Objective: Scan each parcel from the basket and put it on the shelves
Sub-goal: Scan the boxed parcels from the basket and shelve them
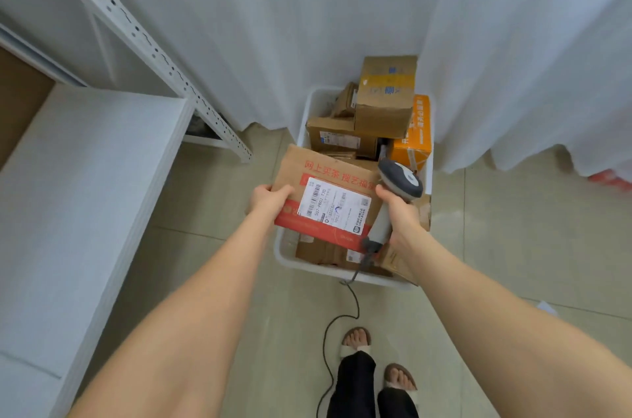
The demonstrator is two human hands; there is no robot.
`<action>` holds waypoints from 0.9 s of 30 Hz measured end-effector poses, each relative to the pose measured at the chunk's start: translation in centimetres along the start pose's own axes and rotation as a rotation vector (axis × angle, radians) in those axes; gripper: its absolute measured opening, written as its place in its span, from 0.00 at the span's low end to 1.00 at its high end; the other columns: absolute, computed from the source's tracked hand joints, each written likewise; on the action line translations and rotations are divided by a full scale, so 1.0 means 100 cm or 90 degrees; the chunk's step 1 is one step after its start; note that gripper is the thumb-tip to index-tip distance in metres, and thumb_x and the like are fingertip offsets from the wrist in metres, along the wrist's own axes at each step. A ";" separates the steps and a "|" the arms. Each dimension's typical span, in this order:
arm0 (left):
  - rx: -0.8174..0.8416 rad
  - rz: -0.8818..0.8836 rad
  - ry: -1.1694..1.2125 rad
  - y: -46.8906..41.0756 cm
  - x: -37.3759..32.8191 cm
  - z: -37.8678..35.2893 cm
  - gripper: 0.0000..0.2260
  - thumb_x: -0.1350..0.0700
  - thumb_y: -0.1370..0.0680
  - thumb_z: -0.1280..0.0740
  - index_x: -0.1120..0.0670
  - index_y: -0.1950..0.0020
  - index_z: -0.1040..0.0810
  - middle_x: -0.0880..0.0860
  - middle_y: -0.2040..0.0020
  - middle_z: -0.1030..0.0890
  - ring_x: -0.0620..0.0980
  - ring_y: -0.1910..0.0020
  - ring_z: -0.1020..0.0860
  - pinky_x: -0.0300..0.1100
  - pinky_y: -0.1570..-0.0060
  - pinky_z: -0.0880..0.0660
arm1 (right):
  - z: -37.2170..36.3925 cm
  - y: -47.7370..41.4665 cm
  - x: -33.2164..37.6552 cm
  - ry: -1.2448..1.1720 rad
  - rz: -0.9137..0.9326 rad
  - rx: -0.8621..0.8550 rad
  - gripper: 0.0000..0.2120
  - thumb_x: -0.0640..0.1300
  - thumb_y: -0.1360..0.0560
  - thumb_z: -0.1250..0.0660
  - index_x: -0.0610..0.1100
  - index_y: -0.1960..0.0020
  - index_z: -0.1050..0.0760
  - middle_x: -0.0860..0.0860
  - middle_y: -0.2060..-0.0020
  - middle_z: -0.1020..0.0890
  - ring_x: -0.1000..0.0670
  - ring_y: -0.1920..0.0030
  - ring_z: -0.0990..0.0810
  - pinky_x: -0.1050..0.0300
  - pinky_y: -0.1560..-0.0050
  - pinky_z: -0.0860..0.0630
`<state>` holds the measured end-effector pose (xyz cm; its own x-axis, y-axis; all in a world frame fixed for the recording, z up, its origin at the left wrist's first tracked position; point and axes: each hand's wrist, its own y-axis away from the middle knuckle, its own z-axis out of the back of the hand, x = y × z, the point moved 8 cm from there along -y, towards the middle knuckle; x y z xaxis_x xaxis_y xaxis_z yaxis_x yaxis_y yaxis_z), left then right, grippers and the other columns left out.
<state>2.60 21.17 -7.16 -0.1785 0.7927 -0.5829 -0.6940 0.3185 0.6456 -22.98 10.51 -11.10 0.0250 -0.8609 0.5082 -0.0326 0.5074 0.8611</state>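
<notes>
A flat cardboard parcel with red print and a white shipping label is held above the front of the white basket. My left hand grips its left edge, thumb on top. My right hand grips the handle of a grey-and-white barcode scanner, whose head sits just right of the label. The basket holds several more cardboard parcels, with a tall brown box and an orange box at its far end.
White metal shelves stand at the left, with a slotted upright post leaning across. A white curtain hangs behind the basket. The scanner's black cable trails over the tiled floor past my sandalled feet.
</notes>
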 end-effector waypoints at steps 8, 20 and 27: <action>-0.034 -0.168 0.170 0.103 -0.112 0.075 0.11 0.56 0.27 0.28 0.49 0.47 0.23 0.49 0.52 0.20 0.45 0.62 0.22 0.36 0.67 0.27 | 0.010 0.120 0.060 -0.119 -0.001 0.048 0.18 0.55 0.29 0.26 0.48 0.44 0.27 0.49 0.55 0.16 0.47 0.57 0.18 0.52 0.62 0.24; -0.085 -0.351 0.265 0.254 -0.213 0.164 0.09 0.50 0.29 0.25 0.50 0.56 0.22 0.52 0.51 0.17 0.51 0.54 0.19 0.45 0.51 0.22 | 0.030 0.266 0.172 -0.079 0.241 0.143 0.26 0.48 0.26 0.27 0.45 0.31 0.28 0.45 0.39 0.20 0.42 0.39 0.22 0.40 0.34 0.28; -0.128 -0.399 0.253 0.311 -0.226 0.193 0.11 0.49 0.29 0.25 0.52 0.53 0.21 0.53 0.50 0.17 0.54 0.49 0.19 0.50 0.46 0.22 | 0.042 0.305 0.171 -0.081 0.266 0.181 0.25 0.48 0.25 0.28 0.45 0.31 0.29 0.45 0.38 0.20 0.43 0.38 0.23 0.40 0.34 0.28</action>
<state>-1.46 23.19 35.61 0.0796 0.2361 -0.9685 -0.8551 0.5155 0.0554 -27.79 11.14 23.79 -0.1696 -0.5937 0.7866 -0.2836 0.7938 0.5380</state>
